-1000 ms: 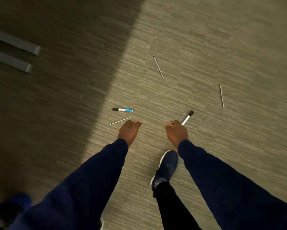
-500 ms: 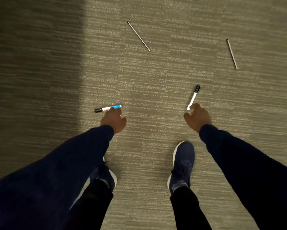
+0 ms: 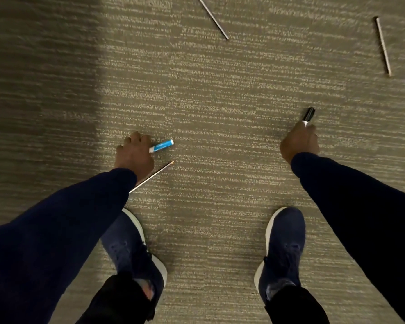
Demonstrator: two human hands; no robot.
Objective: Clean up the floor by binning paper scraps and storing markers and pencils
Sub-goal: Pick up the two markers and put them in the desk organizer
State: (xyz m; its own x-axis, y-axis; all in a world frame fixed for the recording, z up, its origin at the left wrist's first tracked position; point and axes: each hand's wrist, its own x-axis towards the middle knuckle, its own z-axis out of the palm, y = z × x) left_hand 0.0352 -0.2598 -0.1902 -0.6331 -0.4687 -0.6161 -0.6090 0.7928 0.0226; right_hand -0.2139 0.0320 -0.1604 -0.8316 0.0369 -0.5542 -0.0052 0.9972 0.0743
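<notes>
Two dark blue shoes (image 3: 283,249) stand on the carpet (image 3: 220,101). Beyond them, the left hand (image 3: 134,155) closes over a blue marker (image 3: 162,146), its print unreadable, beside a pencil (image 3: 153,175). The right hand (image 3: 299,141) grips a black-capped marker (image 3: 308,114). Two more pencils (image 3: 383,46) lie farther off.

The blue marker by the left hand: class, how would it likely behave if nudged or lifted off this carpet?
The blue marker looks round-barrelled, so it may roll, though the ribbed carpet probably slows it. It looks rigid and short, likely light. The left hand already covers one end.
</notes>
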